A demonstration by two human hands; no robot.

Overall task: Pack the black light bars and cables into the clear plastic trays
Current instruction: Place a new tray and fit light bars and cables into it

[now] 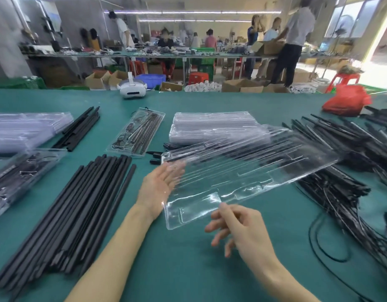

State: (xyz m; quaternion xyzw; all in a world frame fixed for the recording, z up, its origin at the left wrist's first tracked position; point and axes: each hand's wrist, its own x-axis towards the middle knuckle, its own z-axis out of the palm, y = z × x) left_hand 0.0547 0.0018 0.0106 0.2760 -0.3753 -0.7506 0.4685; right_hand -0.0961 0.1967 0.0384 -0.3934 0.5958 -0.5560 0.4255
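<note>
An empty clear plastic tray (249,171) hangs tilted above the green table, blurred by motion. My left hand (159,186) is flat under its left edge, palm up, fingers behind the plastic. My right hand (238,227) pinches the tray's near edge between thumb and forefinger, other fingers spread. A bundle of black light bars (79,205) lies to the left. A heap of black bars with cables (345,171) fills the right. A stack of empty clear trays (212,127) sits behind the held tray.
A filled tray (138,131) lies at centre back and another filled tray (20,173) at left. More clear trays (25,129) and a few black bars (79,129) sit at far left. A white headset (131,88) and a red bag (345,101) stand near the far edge. People work at benches behind.
</note>
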